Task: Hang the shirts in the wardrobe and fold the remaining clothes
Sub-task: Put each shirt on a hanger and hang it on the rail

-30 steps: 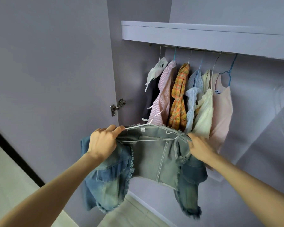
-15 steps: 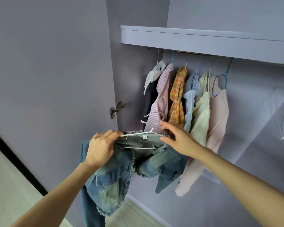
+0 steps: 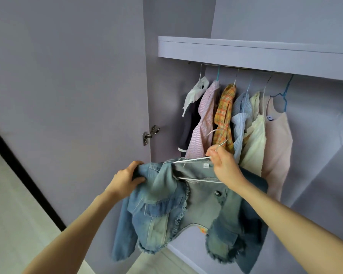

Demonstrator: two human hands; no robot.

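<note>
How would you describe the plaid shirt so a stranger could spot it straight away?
Look under the wardrobe shelf at the row of clothes on hangers. The plaid shirt hangs third from the left, between a pink striped shirt and a pale blue ruffled top. It alone is checked, in orange and yellow.

The jacket [image 3: 196,210] is faded blue denim cloth, rough and frayed at its hems. Its hanger [image 3: 194,159] is thin white wire. The wardrobe door [image 3: 77,95] looks smooth and matt lilac; its hinge [image 3: 151,133] is shiny metal.
</note>
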